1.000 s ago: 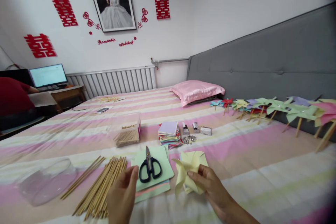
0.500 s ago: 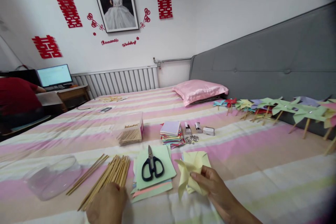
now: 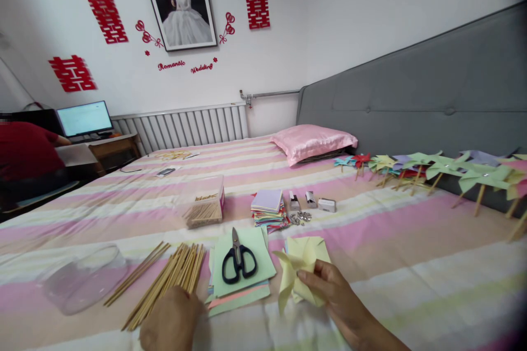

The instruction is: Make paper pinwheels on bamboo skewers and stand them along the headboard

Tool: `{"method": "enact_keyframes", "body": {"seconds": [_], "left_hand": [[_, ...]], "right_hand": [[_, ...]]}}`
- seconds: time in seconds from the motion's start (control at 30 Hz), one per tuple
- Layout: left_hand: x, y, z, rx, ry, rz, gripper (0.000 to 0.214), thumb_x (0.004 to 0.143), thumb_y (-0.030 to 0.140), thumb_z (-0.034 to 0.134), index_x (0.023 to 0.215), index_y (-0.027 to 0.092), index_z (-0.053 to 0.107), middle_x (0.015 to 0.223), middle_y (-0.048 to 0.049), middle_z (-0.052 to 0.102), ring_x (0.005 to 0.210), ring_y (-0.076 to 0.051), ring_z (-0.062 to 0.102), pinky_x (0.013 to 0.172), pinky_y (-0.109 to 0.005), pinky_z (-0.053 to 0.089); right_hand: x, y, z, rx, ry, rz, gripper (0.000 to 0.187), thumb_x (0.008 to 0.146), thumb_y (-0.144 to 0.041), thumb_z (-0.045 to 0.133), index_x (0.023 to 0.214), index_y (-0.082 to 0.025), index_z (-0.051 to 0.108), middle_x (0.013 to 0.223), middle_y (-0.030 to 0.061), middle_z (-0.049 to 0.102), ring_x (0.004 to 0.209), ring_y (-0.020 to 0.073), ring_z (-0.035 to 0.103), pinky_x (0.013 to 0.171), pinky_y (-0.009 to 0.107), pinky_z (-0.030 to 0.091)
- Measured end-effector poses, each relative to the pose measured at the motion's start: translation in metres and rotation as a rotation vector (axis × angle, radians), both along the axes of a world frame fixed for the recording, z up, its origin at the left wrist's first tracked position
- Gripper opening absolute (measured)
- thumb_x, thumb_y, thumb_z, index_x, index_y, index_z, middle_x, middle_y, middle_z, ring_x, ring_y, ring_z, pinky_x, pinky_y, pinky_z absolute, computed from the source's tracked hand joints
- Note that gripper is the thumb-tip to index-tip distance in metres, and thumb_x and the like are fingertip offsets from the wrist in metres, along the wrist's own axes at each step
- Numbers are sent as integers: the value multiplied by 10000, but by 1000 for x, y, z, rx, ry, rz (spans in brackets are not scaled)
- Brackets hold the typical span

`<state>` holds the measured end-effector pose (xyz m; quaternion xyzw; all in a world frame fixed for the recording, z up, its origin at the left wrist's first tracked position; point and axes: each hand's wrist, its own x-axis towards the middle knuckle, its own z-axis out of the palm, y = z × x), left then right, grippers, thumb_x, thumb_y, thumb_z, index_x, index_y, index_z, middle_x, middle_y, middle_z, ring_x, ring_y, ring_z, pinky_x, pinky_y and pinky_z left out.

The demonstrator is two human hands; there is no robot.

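My right hand (image 3: 335, 296) pinches a folded yellow paper pinwheel (image 3: 302, 269) and holds it just above the striped bedspread (image 3: 391, 230). My left hand (image 3: 171, 321) rests, knuckles up, on the near end of a bundle of wooden sticks (image 3: 171, 279); its fingers curl down out of sight. Black-handled scissors (image 3: 239, 258) lie on a stack of green and pink paper sheets (image 3: 242, 279) between the two hands.
A stack of coloured paper squares (image 3: 267, 207), small metal pieces (image 3: 300, 217) and a box of short sticks (image 3: 203, 208) lie further back. Finished pinwheels (image 3: 432, 170) line the grey headboard. A clear container (image 3: 82, 279) lies at left. A person in red (image 3: 24, 153) sits at a desk.
My left hand dropped from beside the scissors down onto the near end of the wooden sticks. The right hand kept hold of the yellow pinwheel.
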<state>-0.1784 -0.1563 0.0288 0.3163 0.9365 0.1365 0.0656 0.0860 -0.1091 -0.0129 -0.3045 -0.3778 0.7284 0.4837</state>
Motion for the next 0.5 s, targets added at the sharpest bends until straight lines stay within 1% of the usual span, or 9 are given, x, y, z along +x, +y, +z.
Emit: {"method": "enact_keyframes", "body": {"seconds": [0.2, 0.33, 0.4, 0.43, 0.47, 0.5], "left_hand": [[1, -3, 1, 31, 0, -11, 140, 609, 269, 511, 539, 208, 615, 673, -156, 682, 711, -358, 623, 572, -390, 412], [-2, -1, -1, 68, 44, -49, 207, 675, 337, 458, 590, 218, 604, 656, -141, 667, 679, -355, 616, 556, -390, 400], [-4, 3, -6, 196, 27, -147, 220, 694, 372, 447, 654, 217, 599, 669, -124, 663, 680, -345, 611, 568, -387, 400], [-3, 5, -10, 284, -3, -219, 220, 697, 384, 452, 683, 215, 593, 687, -109, 664, 696, -327, 611, 586, -376, 406], [-1, 7, -13, 394, -67, -318, 222, 695, 395, 470, 710, 207, 588, 696, -95, 661, 702, -302, 609, 598, -353, 413], [2, 9, -16, 464, -123, -403, 232, 696, 411, 479, 720, 204, 580, 703, -75, 657, 711, -266, 608, 615, -321, 423]], "right_hand": [[-2, 1, -2, -8, -7, -9, 355, 533, -372, 766, 775, -128, 677, 649, 43, 690, 617, 183, 627, 570, 251, 461], [-2, 0, -2, -16, 11, 3, 326, 558, -351, 757, 782, -130, 678, 648, 35, 687, 613, 166, 618, 569, 235, 453], [-1, 0, -1, -21, 19, 6, 315, 562, -341, 758, 780, -127, 676, 647, 31, 683, 603, 155, 610, 561, 224, 448], [-1, 0, -1, -26, 27, 7, 307, 562, -335, 760, 772, -127, 676, 642, 28, 680, 593, 147, 603, 552, 218, 444], [-1, 0, 0, -33, 37, 8, 292, 563, -327, 762, 757, -127, 674, 636, 24, 675, 579, 138, 593, 540, 211, 437], [0, 0, 1, -42, 52, 13, 274, 567, -317, 763, 744, -129, 672, 633, 19, 670, 565, 127, 582, 529, 205, 430]]}}
